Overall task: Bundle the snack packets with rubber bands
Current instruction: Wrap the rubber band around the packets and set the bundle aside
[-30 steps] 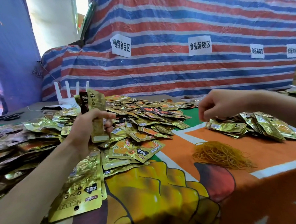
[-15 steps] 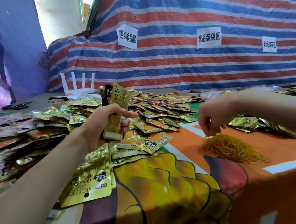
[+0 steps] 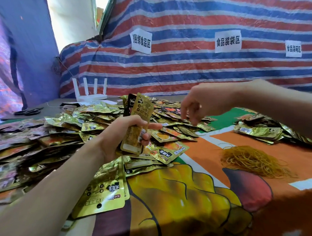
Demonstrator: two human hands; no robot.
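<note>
Right now I'm gripping a small stack of snack packets (image 3: 142,109) upright in my left hand (image 3: 116,138), thumb lying across the front and fingers curling round the back. I'm holding it just above the near edge of the big loose pile (image 3: 89,120) that is spreading over the left and far side of the table.

These foil pouches are looking light, thin and bendy. Their glossy film is probably letting them slide over one another. So I'm judging that the stack wants squeezing around its middle, edges squared, with the band going round the waist, not round an end.

My right hand (image 3: 201,102) is hovering to the right of the stack, over the far part of the pile, fingers drooping in a loose curl. Whether a band is pinched there I cannot tell.

The rubber bands (image 3: 252,159) are lying in a tangled yellow heap near and to the right, on the orange printed tablecloth (image 3: 193,197). They are looking soft, stretchy and apt to lift in clumps.

Farther right, another heap of packets (image 3: 258,129) is sitting. At the far left a white router (image 3: 91,92) and scissors (image 3: 28,112) are resting in front of the striped tarp (image 3: 185,70).
</note>
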